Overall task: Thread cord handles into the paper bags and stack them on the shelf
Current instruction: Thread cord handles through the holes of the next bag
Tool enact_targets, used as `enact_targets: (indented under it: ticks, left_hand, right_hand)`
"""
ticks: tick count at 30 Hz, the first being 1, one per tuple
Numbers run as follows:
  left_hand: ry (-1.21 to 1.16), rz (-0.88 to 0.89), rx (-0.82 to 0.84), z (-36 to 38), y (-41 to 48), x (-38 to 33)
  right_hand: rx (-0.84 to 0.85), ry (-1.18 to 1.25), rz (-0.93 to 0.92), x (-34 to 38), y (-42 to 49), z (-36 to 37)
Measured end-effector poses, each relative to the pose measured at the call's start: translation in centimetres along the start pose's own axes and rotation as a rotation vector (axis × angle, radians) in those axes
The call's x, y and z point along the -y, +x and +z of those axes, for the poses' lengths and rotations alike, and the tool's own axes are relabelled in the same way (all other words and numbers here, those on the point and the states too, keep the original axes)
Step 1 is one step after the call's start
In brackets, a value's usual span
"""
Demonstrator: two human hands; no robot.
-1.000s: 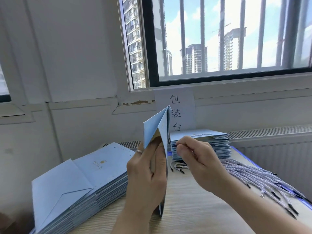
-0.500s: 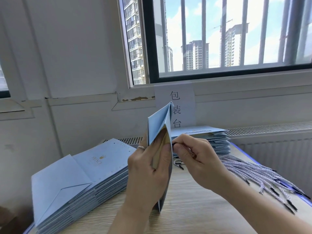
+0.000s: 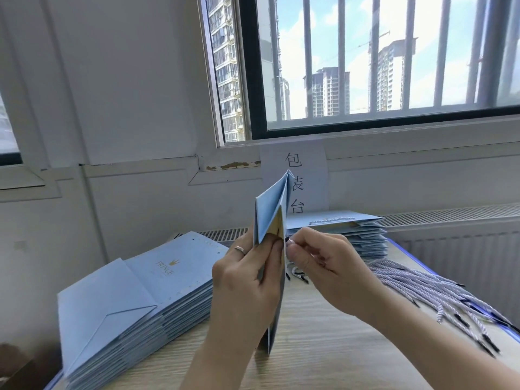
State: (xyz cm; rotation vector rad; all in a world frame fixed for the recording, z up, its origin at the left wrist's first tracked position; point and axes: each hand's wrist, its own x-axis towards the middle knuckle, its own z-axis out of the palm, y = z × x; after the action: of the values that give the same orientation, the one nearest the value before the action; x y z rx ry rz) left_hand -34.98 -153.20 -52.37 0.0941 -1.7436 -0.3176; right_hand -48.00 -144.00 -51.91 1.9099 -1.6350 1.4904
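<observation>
My left hand (image 3: 247,280) holds a flat light-blue paper bag (image 3: 271,212) upright on edge over the table, its top spread slightly so the yellowish inside shows. My right hand (image 3: 326,266) pinches the black tip of a white-and-lilac cord handle (image 3: 299,274) right against the bag's side near the top; the rest of the cord hangs below my fingers. A stack of flat blue bags (image 3: 135,299) lies at the left. A second stack of blue bags (image 3: 351,232) with a cord on top sits behind my hands.
A pile of loose twisted cords (image 3: 439,291) with black tips lies at the right on the wooden table (image 3: 323,356). A paper sign (image 3: 295,178) hangs under the barred window (image 3: 365,60). A radiator (image 3: 455,249) runs along the wall behind.
The bag and both hands have stayed nearly in place. My right hand has brought the cord tip closer against the bag's side.
</observation>
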Motion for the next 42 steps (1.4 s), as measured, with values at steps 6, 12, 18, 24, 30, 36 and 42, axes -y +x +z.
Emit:
enact_targets:
  ticks: [6, 12, 18, 24, 30, 36, 42]
  left_hand:
    - [0.065, 0.019, 0.011, -0.6, 0.3, 0.7]
    - [0.167, -0.011, 0.077, -0.8, -0.3, 1.3]
    - [0.218, -0.095, 0.11, -1.7, -0.7, 1.9]
    - [0.21, -0.109, 0.132, -1.8, -0.9, 1.9]
    - [0.107, -0.255, 0.207, -2.6, -1.4, 2.0]
    - [0.055, -0.425, 0.38, -3.5, -2.4, 2.2]
    - [0.002, -0.496, 0.424, -3.7, -2.3, 1.8]
  right_hand:
    - [0.382, -0.408, 0.169, -2.7, -0.7, -1.5]
    - [0.438, -0.451, 0.456, -3.1, -0.7, -2.5]
    - [0.437, -0.534, 0.523, -2.7, -0.5, -3.4]
    - [0.372, -0.398, 0.641, -2.4, -0.2, -3.6]
    - [0.373, 0.367, 0.664, -1.4, 0.2, -2.7]
    - [0.43, 0.34, 0.606, -0.5, 0.0, -2.2]
    - [0.421, 0.333, 0.604, -0.4, -0.3, -1.4]
